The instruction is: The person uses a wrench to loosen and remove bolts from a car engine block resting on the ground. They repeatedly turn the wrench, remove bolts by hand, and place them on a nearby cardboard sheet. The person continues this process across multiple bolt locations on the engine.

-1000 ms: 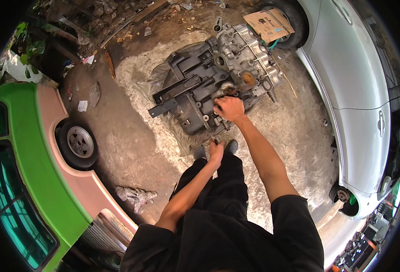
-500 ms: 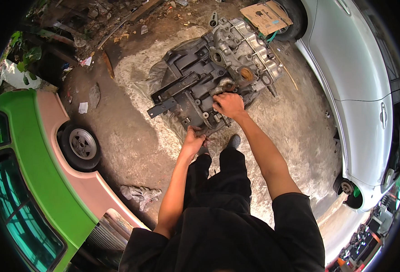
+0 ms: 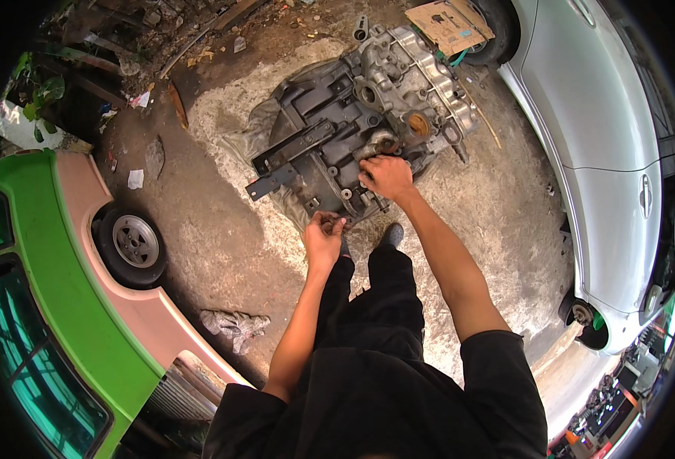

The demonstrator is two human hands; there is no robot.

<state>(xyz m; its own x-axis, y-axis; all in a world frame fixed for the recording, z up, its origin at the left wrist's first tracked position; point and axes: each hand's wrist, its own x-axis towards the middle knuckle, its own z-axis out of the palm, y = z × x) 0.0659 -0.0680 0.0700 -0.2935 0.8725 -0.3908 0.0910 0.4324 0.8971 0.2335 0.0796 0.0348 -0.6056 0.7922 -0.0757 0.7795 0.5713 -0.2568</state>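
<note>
A greasy car engine [image 3: 337,115] lies on the ground in front of me, dark on its left and bare metal on its upper right. My right hand [image 3: 385,177] rests on its near side with the fingers curled over a part beside a rusty round opening. What exactly lies under those fingertips is hidden. My left hand [image 3: 323,241] is at the engine's near lower edge, fingers bent and pinched together; whatever is in the pinch is too small to name. A flat black metal bracket [image 3: 271,183] sticks out from the engine's left side.
A green and pink car [image 3: 85,229] stands at the left, a silver car [image 3: 582,138] at the right. Cardboard [image 3: 450,27] leans by a wheel at the far right. A crumpled grey rag [image 3: 235,327] lies on the floor. My shoes are close to the engine.
My left hand has drawn its fingers together and shifted slightly left at the engine's edge. My right hand stays on the same part.
</note>
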